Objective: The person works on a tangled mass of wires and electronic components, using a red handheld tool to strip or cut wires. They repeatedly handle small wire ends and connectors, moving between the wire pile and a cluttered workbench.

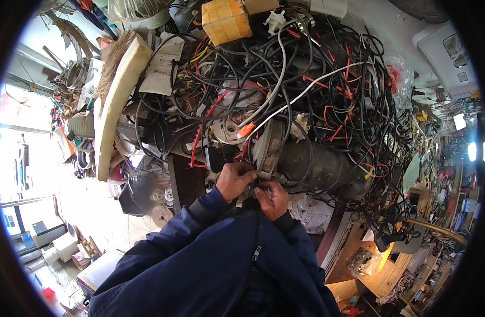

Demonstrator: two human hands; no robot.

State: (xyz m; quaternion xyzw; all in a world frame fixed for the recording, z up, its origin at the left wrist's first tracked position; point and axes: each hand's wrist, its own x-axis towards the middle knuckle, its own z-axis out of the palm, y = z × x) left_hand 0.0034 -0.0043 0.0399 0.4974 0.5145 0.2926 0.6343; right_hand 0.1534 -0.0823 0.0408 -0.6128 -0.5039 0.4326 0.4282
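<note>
My left hand and my right hand are close together at the near edge of a cluttered heap, in front of my jacket. Both have thumb and fingers pinched together. Something small and dark lies between them, too small to make out. Just beyond the fingers stands a grey, worn disc-shaped metal part, beside a large dark cylinder lying on its side. Left of the disc is a black block. A white cable slants down toward an orange connector above my hands.
Tangled black cables and red wires cover the heap. A yellow taped box sits at its far side. A long cream foam slab leans at the left. Crowded shelves line the right. A wooden cabinet stands lower right.
</note>
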